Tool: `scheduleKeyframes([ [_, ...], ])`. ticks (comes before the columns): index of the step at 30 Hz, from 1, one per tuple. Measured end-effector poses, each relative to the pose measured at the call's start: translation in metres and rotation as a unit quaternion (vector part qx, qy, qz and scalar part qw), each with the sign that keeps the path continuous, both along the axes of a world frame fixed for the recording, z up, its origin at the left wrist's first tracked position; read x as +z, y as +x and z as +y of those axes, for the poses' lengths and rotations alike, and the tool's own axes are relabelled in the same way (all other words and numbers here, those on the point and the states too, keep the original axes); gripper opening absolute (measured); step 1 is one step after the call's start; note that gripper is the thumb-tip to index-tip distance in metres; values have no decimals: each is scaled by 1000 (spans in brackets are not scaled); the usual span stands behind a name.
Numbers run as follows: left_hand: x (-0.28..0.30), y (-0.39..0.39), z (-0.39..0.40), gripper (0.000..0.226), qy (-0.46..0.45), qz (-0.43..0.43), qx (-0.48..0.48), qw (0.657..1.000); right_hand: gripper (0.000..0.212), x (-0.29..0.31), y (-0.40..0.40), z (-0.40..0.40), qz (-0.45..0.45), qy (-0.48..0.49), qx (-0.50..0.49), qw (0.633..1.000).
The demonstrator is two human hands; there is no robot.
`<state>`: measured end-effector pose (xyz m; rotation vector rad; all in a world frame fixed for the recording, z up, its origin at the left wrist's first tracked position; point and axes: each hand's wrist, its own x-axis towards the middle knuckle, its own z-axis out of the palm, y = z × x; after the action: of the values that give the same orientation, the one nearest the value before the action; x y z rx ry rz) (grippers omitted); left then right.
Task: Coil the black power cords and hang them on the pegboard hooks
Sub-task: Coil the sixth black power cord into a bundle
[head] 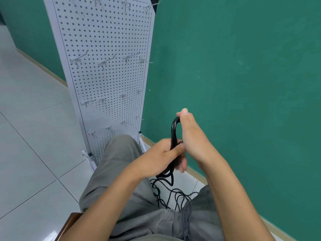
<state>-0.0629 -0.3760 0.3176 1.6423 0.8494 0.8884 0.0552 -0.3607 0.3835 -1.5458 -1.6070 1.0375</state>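
A black power cord [174, 131] stands folded into a narrow upright loop between my hands. My left hand [163, 153] grips the lower part of that loop, fingers curled round the strands. My right hand [190, 134] holds the top bend of the loop, thumb up beside it. More black cord [171, 193] trails down in loose tangles on the floor between my knees. The white pegboard [106, 75] leans against the green wall ahead, with several bare metal hooks [106, 62] in rows.
I sit on a brown chair [69, 223], my grey-trousered legs [119, 171] stretched toward the pegboard's white feet [87, 159]. The green wall [243, 84] runs close on the right. Pale floor tiles [34, 145] spread to the left.
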Motion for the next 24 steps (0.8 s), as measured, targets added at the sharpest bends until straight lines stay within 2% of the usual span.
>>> scheduleKeyframes([
  [2, -2, 2, 1, 44, -12, -14, -3, 1000, 43, 1, 1, 4, 8, 1, -13, 1000],
  [7, -1, 6, -2, 28, -11, -60, 10, 998, 31, 1, 2, 8, 161, -39, -23, 986],
  [10, 0, 5, -2, 28, -31, -94, 34, 995, 32, -7, 5, 12, 199, -45, -3, 979],
  [14, 0, 1, 1, 38, -51, -91, 37, 994, 44, -12, 7, 16, 201, -43, 33, 978],
  [17, 0, 0, 1, 45, -85, -156, 24, 984, 53, -12, 5, 17, 199, -48, 55, 977],
  [22, 5, -11, 6, 41, -137, -298, 94, 940, 76, -32, -1, 8, 327, -86, 128, 932],
  [24, 8, -22, 11, 39, -137, -328, 115, 928, 89, -49, -2, 4, 308, -119, 171, 928],
])
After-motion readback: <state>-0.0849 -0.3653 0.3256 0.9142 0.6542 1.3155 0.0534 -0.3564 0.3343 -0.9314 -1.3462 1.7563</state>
